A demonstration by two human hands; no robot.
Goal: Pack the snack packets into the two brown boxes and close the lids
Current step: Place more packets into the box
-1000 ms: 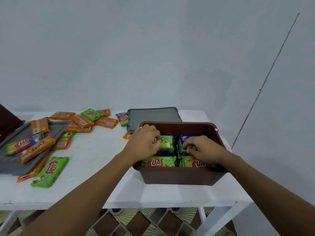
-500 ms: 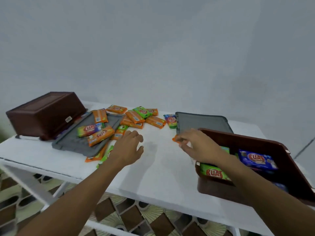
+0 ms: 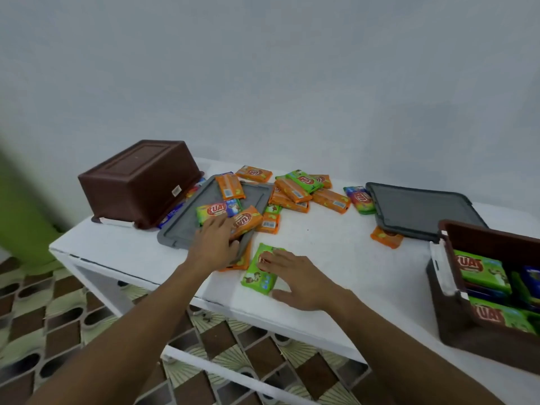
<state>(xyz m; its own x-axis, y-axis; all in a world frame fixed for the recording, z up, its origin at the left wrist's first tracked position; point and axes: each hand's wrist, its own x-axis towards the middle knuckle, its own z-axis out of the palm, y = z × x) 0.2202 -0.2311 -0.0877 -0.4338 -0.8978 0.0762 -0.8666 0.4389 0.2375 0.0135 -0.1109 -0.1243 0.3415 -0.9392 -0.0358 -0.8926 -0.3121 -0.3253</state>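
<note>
An open brown box (image 3: 455,311) at the right edge holds green and blue snack packets. A second brown box (image 3: 137,182) lies upside down at the back left. Two grey lids lie on the table, one (image 3: 187,226) beside the overturned box and one (image 3: 418,209) behind the open box. Several orange and green packets (image 3: 295,191) are scattered between them. My left hand (image 3: 214,244) rests with straight fingers on an orange packet (image 3: 247,222) on the left lid. My right hand (image 3: 295,277) lies flat over a green packet (image 3: 258,273) near the front edge.
The white table (image 3: 336,258) stands against a pale wall, its front edge just below my hands. A lone orange packet (image 3: 385,236) pokes out from under the right lid. Patterned floor tiles show beneath the table.
My view swung left, away from the open box. Both hands left the box; the left moved onto the packets on the left lid, the right came down on the green packet.
</note>
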